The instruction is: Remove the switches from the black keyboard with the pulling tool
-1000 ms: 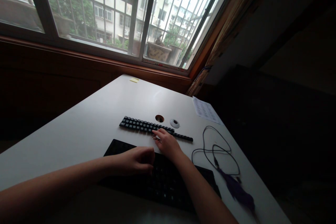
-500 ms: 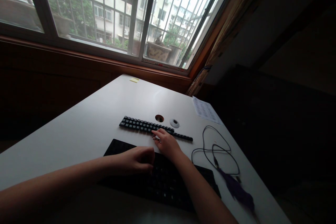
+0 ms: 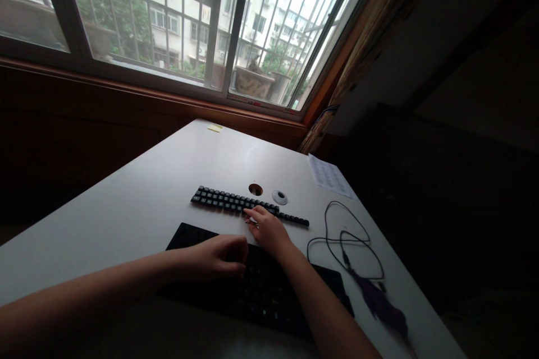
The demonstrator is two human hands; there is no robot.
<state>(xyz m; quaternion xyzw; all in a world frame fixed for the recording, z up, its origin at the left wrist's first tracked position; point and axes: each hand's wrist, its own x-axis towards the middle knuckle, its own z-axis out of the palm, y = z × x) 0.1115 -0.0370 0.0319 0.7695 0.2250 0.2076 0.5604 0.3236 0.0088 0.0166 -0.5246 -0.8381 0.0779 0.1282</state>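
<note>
A black keyboard lies on the white desk under both forearms, its near part lost in shadow. My left hand is curled closed above its left half; whatever the fingers hold, if anything, is hidden. My right hand reaches past the keyboard's far edge, its fingertips at the lower row of loose black keycaps. Under its bent fingers shows a small shiny metal thing, too small to name. The keycaps stand in tight rows, with a single row running on to the right.
Right of the keyboard lie a looped black cable and a dark purple cloth-like thing. Beyond the keycaps are a round desk hole and a round grey cover. Printed paper and yellow sticky notes lie farther off.
Almost nothing differs. The fingertips of my right hand have shifted very slightly by the keycap row; my left hand stays in place.
</note>
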